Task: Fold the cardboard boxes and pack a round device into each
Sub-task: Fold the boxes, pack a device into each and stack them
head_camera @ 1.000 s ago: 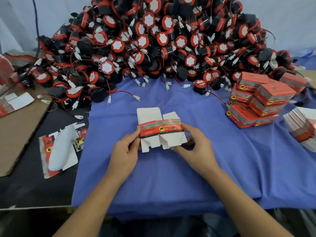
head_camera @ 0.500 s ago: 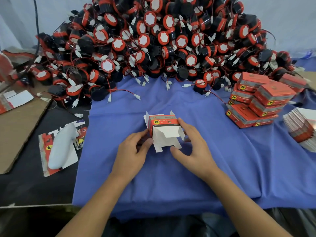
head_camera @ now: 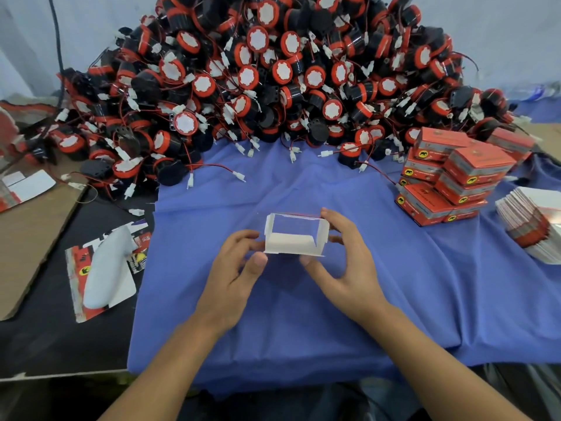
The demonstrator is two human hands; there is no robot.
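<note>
Head camera looked down on a blue cloth (head_camera: 303,314) spread over a black table (head_camera: 45,338). Near the middle of the cloth was a small cardboard box (head_camera: 291,238), half folded. Its open side was turned toward the person, so the white inside showed.

Both hands had the box between them. The left hand (head_camera: 236,271) had its fingers curled, with the tips against the box's left wall and the thumb just under the near left corner. The right hand (head_camera: 346,262) was wrapped round the right side, its forefinger over the far right corner and its thumb pressed beneath the near edge. Whether the box rested on the cloth or was lifted just off it could not be told.

Behind the box, at the far side of the cloth, rose a big pile of round devices (head_camera: 273,86). They were black with red rims and white faces, and their wires and white plugs trailed onto the cloth.

To the right stood a stack of closed red boxes (head_camera: 455,174). Beyond it, at the frame's edge, was a bundle of flat unfolded boxes (head_camera: 534,220).

To the left, on the black table, a white rounded object (head_camera: 103,268) lay on a flat printed card (head_camera: 73,284), with a sheet of brown cardboard (head_camera: 27,238) just beside it.
</note>
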